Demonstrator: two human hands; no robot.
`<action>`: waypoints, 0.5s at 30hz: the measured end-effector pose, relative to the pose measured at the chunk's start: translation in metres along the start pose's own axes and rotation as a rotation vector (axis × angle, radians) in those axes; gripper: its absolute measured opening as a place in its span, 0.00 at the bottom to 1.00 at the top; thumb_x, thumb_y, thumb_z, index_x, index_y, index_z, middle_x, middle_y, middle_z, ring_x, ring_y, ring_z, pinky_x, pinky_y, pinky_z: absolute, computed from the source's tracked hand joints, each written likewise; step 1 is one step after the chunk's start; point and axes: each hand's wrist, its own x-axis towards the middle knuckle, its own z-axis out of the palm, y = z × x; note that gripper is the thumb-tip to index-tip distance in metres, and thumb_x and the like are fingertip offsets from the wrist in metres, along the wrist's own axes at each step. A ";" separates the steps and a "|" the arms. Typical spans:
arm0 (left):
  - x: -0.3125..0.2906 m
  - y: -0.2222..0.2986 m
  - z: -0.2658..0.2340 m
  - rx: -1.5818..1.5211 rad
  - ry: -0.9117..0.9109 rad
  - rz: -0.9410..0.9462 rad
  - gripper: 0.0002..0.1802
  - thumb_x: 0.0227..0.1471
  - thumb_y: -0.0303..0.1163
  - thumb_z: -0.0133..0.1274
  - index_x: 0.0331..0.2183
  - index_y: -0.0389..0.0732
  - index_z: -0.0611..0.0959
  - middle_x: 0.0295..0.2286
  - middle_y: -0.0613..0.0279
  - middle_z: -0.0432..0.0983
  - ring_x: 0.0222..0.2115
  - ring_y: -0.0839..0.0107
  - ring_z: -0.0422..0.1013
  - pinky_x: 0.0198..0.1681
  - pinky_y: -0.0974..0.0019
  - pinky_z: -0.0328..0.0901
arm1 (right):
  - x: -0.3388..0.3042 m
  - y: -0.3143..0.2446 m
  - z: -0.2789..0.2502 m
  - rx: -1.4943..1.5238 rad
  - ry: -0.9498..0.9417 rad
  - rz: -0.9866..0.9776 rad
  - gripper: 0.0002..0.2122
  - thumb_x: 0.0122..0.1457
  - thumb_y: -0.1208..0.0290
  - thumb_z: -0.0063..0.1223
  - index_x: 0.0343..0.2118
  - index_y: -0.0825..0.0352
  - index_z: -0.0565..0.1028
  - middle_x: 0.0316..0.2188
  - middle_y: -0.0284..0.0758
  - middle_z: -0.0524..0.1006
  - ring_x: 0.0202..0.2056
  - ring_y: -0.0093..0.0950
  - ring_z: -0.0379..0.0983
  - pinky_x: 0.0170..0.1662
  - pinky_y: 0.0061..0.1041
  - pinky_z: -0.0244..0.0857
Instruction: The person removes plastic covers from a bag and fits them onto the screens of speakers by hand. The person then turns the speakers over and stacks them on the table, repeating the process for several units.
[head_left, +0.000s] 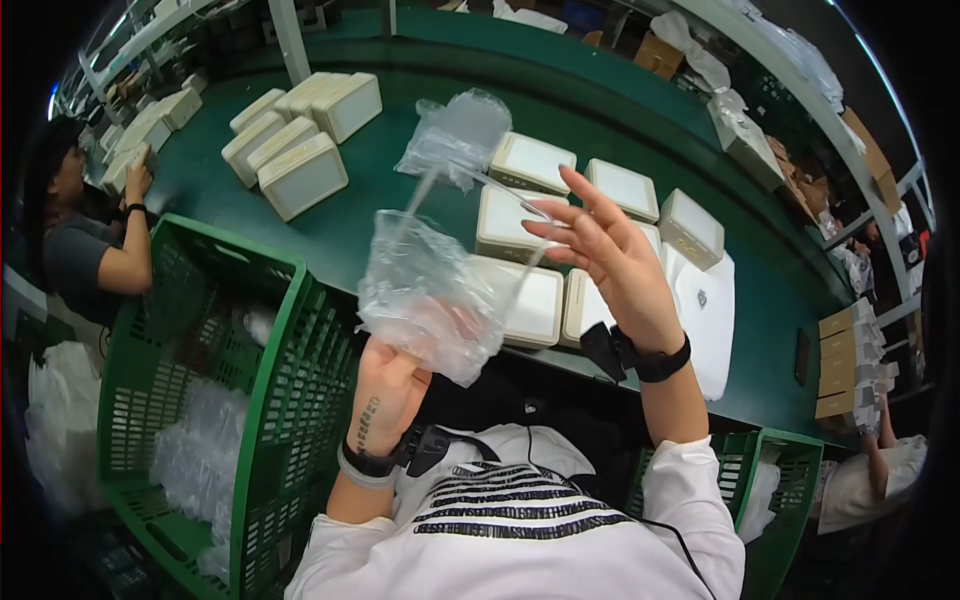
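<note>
A crumpled clear plastic bag (425, 290) hangs in front of me, its thin straight edges reaching up and to the right. My left hand (393, 385) grips its lower part, and some fingers show only blurrily through the film. At the bag's right edge is my right hand (615, 255), with a corner of the film at its thumb and fingers; the upper finger stretches away. Beyond the bag, a white-and-cream box (515, 222) lies among several similar ones on the green table (400, 75). Another clear bag pile (460, 130) lies behind them.
Several upright boxes (303, 175) are grouped at the back left. A green crate (265, 420) with plastic bags inside stands at my left, another crate (765, 480) at my right. A co-worker (90, 220) handles a box at far left. Brown cartons (845, 365) sit far right.
</note>
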 end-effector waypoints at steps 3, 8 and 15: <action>-0.005 0.000 -0.015 0.257 0.096 -0.076 0.08 0.50 0.23 0.54 0.35 0.35 0.79 0.30 0.64 0.75 0.31 0.76 0.71 0.37 0.70 0.64 | 0.004 0.004 0.008 -0.252 -0.036 0.061 0.28 0.59 0.72 0.55 0.61 0.71 0.58 0.48 0.44 0.75 0.45 0.32 0.76 0.41 0.22 0.72; -0.008 0.045 -0.041 0.365 0.729 0.804 0.10 0.47 0.17 0.44 0.32 0.36 0.78 0.31 0.62 0.76 0.32 0.72 0.72 0.32 0.70 0.66 | -0.002 0.025 -0.025 -0.042 0.298 0.028 0.27 0.59 0.76 0.54 0.60 0.71 0.59 0.46 0.43 0.76 0.44 0.31 0.77 0.39 0.22 0.73; -0.015 0.072 -0.049 1.772 0.138 0.698 0.27 0.43 0.25 0.45 0.49 0.29 0.73 0.40 0.52 0.75 0.34 0.64 0.74 0.36 0.63 0.69 | -0.016 0.043 -0.034 0.057 0.330 0.118 0.29 0.58 0.78 0.52 0.63 0.67 0.55 0.43 0.42 0.76 0.45 0.32 0.75 0.42 0.24 0.74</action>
